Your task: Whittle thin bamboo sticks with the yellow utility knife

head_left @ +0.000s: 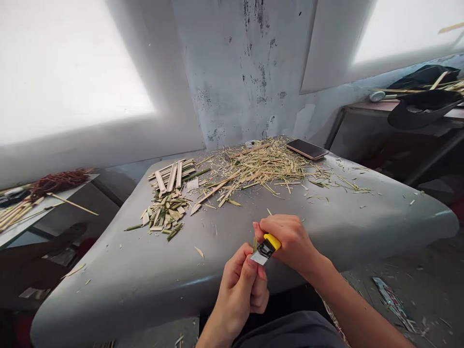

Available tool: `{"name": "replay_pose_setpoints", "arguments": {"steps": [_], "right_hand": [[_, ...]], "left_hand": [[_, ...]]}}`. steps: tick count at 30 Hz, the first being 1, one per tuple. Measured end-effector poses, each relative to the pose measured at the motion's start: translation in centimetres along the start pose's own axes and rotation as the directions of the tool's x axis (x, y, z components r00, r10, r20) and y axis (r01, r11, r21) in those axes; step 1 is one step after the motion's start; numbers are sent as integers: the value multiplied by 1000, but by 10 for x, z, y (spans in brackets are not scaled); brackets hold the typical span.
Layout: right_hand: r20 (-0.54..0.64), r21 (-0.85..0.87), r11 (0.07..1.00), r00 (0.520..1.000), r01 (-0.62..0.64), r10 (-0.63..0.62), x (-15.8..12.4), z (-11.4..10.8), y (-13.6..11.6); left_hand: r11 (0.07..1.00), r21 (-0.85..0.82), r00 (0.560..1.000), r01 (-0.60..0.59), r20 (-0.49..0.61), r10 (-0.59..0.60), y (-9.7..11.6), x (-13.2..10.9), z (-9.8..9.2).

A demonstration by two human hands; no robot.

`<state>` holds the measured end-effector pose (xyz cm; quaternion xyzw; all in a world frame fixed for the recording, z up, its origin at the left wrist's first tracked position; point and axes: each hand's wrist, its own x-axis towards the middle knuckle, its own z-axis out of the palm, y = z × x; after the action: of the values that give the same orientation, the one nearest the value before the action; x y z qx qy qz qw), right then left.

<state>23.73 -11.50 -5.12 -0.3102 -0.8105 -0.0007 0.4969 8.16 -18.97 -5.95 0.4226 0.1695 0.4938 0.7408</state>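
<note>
Low over the near edge of the grey table (246, 227), my two hands meet. My right hand (288, 237) is closed around a yellow and black utility knife (267, 247), its blade pointing down and left. A small green bamboo strip (254, 245) is pinched in my left hand (241, 280), just beside the blade. Whether the blade touches the strip I cannot tell. Ahead and to the left lie a heap of short cut bamboo pieces (165, 212) and several longer flat slats (170, 176). Thin bamboo shavings (275, 162) are piled toward the back.
A smartphone (307, 149) lies at the back right of the table, by the shavings. A long pointed bamboo stick (213, 192) sticks out toward me. Side tables stand left and right, the right one with a dark cap (422, 108). A wall rises behind.
</note>
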Motion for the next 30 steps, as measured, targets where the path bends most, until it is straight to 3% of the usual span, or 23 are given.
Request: {"name": "replay_pose_setpoints", "arguments": {"steps": [6, 12, 17, 24, 30], "right_hand": [[-6, -26, 1000, 1000, -11, 11, 0, 0, 1], [-47, -69, 997, 998, -45, 42, 3, 0, -2], [-64, -122, 992, 997, -39, 32, 3, 0, -2], [-45, -160, 987, 999, -31, 25, 2, 1, -2], [-41, -158, 987, 999, -28, 22, 1, 1, -2]], "left_hand": [[995, 101, 998, -14, -58, 20, 0, 2, 0], [975, 222, 961, 24, -275, 38, 2, 2, 12], [962, 271, 924, 13, -372, 92, 1, -2, 16], [952, 305, 898, 17, -424, 120, 7, -4, 12], [960, 280, 906, 7, -408, 112, 9, -3, 11]]}}
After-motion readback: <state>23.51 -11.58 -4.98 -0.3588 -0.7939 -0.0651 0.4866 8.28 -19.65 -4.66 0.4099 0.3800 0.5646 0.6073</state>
